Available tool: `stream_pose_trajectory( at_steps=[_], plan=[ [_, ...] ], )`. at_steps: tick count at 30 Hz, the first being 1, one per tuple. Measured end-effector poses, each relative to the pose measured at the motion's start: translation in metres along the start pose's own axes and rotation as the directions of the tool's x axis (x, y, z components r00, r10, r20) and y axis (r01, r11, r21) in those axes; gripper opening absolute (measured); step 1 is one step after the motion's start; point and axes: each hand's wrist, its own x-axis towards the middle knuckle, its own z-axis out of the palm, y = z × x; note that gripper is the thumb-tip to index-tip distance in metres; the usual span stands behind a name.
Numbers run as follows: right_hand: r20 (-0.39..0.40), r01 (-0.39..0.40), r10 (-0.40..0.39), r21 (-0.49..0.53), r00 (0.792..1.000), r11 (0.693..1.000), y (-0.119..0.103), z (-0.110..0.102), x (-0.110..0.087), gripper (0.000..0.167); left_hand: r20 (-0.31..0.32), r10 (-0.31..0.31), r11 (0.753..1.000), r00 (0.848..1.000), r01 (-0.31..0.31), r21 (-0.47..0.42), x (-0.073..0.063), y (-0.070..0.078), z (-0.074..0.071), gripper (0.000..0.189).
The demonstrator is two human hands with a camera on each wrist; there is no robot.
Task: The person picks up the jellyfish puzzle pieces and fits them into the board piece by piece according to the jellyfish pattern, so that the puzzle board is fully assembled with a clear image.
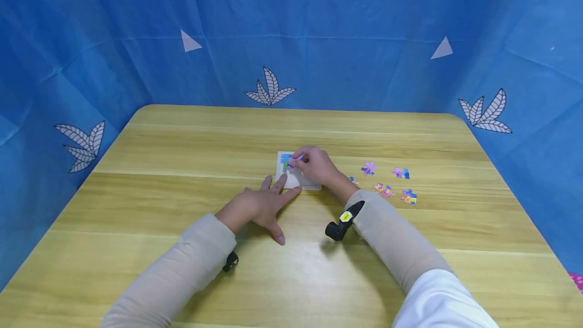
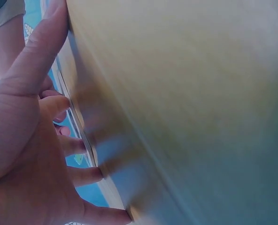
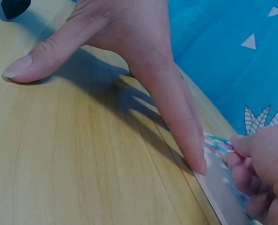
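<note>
A small white puzzle board (image 1: pixel 295 181) with a printed picture in its upper left corner lies flat near the middle of the table. Over that corner my right hand (image 1: pixel 317 166) pinches a colourful jigsaw piece (image 1: pixel 297 158) between thumb and fingers. In the right wrist view the jigsaw piece (image 3: pixel 222 145) is partly covered by the fingertips, and whether it touches the board is unclear. My left hand (image 1: pixel 265 205) has its fingers spread, index fingertip on the board's near edge and thumb on the wood. Part of the board is hidden under my right hand.
Right of the board lie several loose jigsaw pieces, among them a pink and blue one (image 1: pixel 369 168), a pair (image 1: pixel 401 172), a yellow-pink cluster (image 1: pixel 383 190) and a yellow-blue one (image 1: pixel 409 197). A blue patterned curtain (image 1: pixel 319 39) hangs behind the wooden table (image 1: pixel 182 130).
</note>
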Motion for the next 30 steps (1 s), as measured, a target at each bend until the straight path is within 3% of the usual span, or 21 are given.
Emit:
stream_pose_trajectory(
  at_steps=[21, 24, 30],
  plan=[
    [0.034, 0.005, -0.002, -0.105, 0.999, 0.994, -0.010, 0.004, 0.002, 0.019, 0.012, -0.004, 1.000, 1.000, 0.004, 0.003, -0.001, 0.001, -0.001, 0.122],
    [0.036, -0.020, 0.024, -0.106, 0.999, 0.994, -0.012, 0.004, 0.003, 0.018, 0.013, -0.007, 1.000, 1.000, 0.007, 0.005, 0.000, 0.001, -0.001, 0.122],
    [0.048, -0.144, 0.147, -0.055, 0.988, 0.988, -0.013, 0.002, 0.007, 0.015, 0.011, -0.011, 1.000, 1.000, 0.010, 0.012, 0.000, 0.001, 0.000, 0.122]
  ],
)
